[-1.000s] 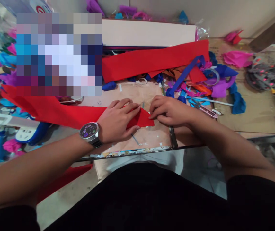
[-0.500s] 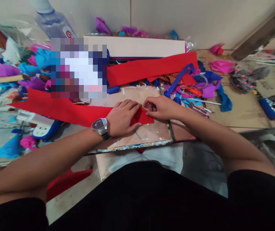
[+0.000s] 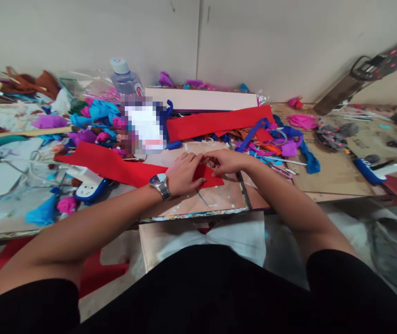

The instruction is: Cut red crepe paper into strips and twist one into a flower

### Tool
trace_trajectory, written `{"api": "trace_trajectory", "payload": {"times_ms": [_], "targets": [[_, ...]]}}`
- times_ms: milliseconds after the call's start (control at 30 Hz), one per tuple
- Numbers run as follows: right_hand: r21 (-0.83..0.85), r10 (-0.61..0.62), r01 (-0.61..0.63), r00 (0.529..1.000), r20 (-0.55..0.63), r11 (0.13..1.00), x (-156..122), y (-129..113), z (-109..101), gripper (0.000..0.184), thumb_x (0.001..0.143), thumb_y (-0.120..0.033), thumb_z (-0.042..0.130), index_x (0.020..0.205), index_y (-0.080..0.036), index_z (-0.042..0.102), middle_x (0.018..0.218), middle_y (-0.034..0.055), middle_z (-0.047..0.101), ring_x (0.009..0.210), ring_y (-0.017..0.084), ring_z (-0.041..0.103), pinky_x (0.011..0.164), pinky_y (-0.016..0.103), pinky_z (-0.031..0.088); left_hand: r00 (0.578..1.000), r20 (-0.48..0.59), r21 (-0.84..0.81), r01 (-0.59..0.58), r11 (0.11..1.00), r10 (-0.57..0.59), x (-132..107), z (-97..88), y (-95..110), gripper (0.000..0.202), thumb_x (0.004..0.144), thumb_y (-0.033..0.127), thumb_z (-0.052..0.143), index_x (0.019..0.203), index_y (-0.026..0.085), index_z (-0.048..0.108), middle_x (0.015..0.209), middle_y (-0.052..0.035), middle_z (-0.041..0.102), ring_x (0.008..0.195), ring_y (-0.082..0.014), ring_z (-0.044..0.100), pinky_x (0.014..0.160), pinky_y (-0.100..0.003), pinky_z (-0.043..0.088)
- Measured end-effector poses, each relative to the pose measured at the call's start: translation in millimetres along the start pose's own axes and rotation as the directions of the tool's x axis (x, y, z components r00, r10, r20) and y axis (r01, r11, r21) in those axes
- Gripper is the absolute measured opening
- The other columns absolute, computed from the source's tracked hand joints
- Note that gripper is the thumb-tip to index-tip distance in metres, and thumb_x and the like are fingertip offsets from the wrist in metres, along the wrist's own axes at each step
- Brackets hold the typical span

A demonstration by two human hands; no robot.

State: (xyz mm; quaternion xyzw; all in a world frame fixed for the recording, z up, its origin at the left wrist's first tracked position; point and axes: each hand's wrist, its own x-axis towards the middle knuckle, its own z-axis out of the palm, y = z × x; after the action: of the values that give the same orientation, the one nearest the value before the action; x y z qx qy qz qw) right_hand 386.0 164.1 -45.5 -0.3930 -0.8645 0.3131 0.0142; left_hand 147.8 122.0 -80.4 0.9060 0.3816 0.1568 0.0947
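A long red paper strip (image 3: pixel 108 164) lies across the cardboard work surface (image 3: pixel 215 197), its right end folded to a point. My left hand (image 3: pixel 183 174), with a watch on the wrist, lies flat on that folded end, fingers stretched out and pressing it down. My right hand (image 3: pixel 227 162) pinches the strip's top edge next to the left fingertips, fingers curled together.
A second red strip (image 3: pixel 219 121) lies further back in front of a pale flat box (image 3: pixel 205 98). Blue, purple and pink paper scraps (image 3: pixel 282 139) pile at the right, more coloured scraps and a water bottle (image 3: pixel 124 81) at the left. A power strip (image 3: pixel 89 188) sits near the table's front edge.
The camera has tilted up and drawn back, so the wall and more of the table show. Both hands stay on the folded red end; the right hand has slid slightly left.
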Motion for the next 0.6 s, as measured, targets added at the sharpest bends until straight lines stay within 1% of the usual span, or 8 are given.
{"api": "trace_trajectory", "payload": {"times_ms": [100,200,300,467,533,600], "targets": [[0.013,-0.101,0.101,0.995,-0.012,0.995,0,7,3,0.043,0.073,-0.012,0.076,0.114,-0.019,0.071,0.093,-0.0002,0.066,0.08,0.016,0.058,0.071,0.028,0.045,1.0,-0.002,-0.017,-0.016,1.0,0.016,0,0.7,1,0.078,0.092,0.047,0.07,0.154,0.005,0.047,0.132,-0.021,0.063,0.123,-0.0367,0.058,0.113,-0.051,0.046],[0.033,-0.147,0.149,0.988,-0.047,0.988,-2,11,6,0.036,0.074,-0.015,0.077,0.109,-0.018,0.072,0.096,0.0022,0.066,0.083,0.017,0.058,0.075,0.029,0.048,0.999,-0.01,-0.029,-0.035,0.999,0.035,1,0.6,1,0.075,0.093,0.045,0.07,0.153,0.005,0.048,0.129,-0.0209,0.066,0.121,-0.0367,0.06,0.114,-0.052,0.046],[0.086,-0.141,0.149,0.986,-0.093,0.985,-5,11,9,0.038,0.073,-0.014,0.076,0.111,-0.018,0.072,0.099,0.0035,0.067,0.083,0.017,0.058,0.075,0.03,0.05,1.0,-0.027,-0.058,-0.017,0.998,0.016,2,-0.1,0,0.069,0.094,0.041,0.069,0.152,0.007,0.05,0.125,-0.019,0.069,0.117,-0.0353,0.063,0.112,-0.052,0.047],[0.17,-0.13,0.15,0.984,-0.124,0.974,-9,10,13,0.046,0.072,-0.012,0.074,0.117,-0.016,0.07,0.111,0.0063,0.071,0.088,0.016,0.06,0.078,0.028,0.05,0.999,-0.031,-0.125,0.026,0.992,-0.03,4,0.4,-4,0.047,0.096,0.021,0.059,0.142,0.011,0.06,0.108,-0.0117,0.077,0.106,-0.0301,0.066,0.105,-0.048,0.05],[0.178,-0.126,0.149,0.983,-0.131,0.973,-10,9,13,0.048,0.072,-0.012,0.073,0.119,-0.017,0.071,0.114,0.0069,0.072,0.09,0.017,0.061,0.078,0.028,0.049,0.998,-0.038,-0.132,0.039,0.99,-0.044,5,0.5,-6,0.044,0.094,0.017,0.058,0.138,0.013,0.064,0.103,-0.0102,0.077,0.104,-0.0295,0.066,0.102,-0.047,0.051],[0.193,-0.116,0.14,0.985,-0.13,0.971,-10,8,13,0.048,0.073,-0.014,0.073,0.121,-0.017,0.071,0.113,0.0061,0.074,0.089,0.016,0.062,0.077,0.028,0.049,0.997,-0.057,-0.145,0.04,0.989,-0.049,6,-0.3,-9,0.045,0.092,0.016,0.058,0.137,0.014,0.065,0.1,-0.0095,0.076,0.103,-0.0288,0.066,0.1,-0.046,0.052]]}}
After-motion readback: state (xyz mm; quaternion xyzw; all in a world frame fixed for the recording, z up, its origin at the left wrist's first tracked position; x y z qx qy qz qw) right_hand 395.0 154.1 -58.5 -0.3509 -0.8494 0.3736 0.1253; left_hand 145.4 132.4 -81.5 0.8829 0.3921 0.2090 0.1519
